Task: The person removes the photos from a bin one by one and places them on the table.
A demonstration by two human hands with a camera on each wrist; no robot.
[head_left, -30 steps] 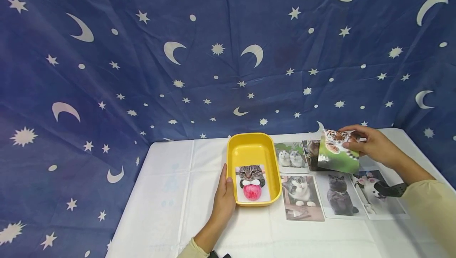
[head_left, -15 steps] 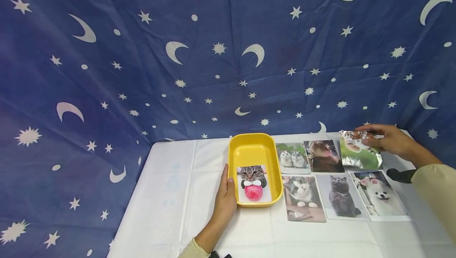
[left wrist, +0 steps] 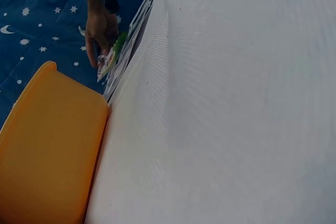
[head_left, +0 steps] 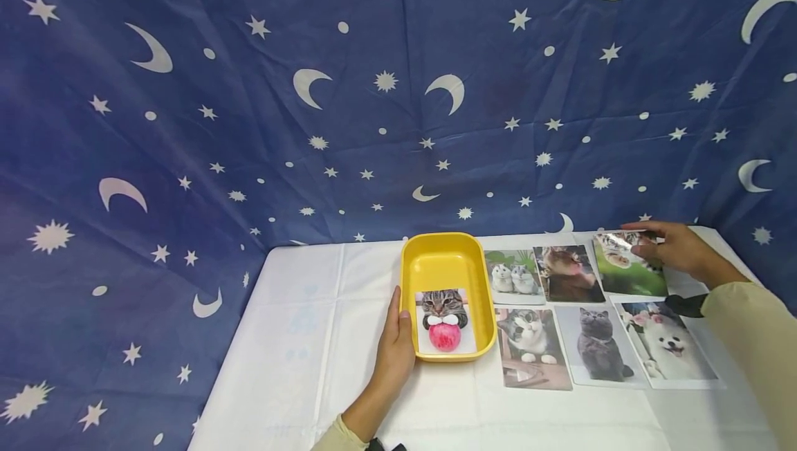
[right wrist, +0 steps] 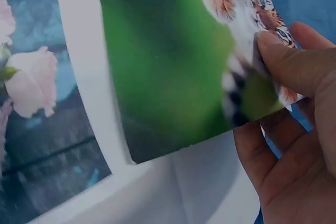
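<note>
My right hand (head_left: pixel 683 252) pinches a photo card of a tiger cub (head_left: pixel 625 272) by its far right part, thumb on the picture and fingers underneath. In the right wrist view the card (right wrist: pixel 163 77) is slightly tilted above the white cloth. My left hand (head_left: pixel 395 351) rests along the left side of a yellow tray (head_left: pixel 441 261), fingers extended against its outer wall. Inside the tray lies a card of a tabby cat with a pink ball (head_left: pixel 444 323). The left wrist view shows the tray's outer wall (left wrist: pixel 58 145), with the left fingers out of view.
Right of the tray, two rows of photo cards lie on a white-clothed table (head_left: pixel 299 340): hamsters (head_left: pixel 513 279), a brown animal (head_left: pixel 569 274), a grey-and-white cat (head_left: pixel 534 351), a grey cat (head_left: pixel 599 344) and a white dog (head_left: pixel 672 347). A blue star-patterned curtain (head_left: pixel 349 112) stands behind.
My right hand has carried the tiger card rightward off the brown animal card and lowered it toward the table at the back row's right end. My left hand stays at the tray.
</note>
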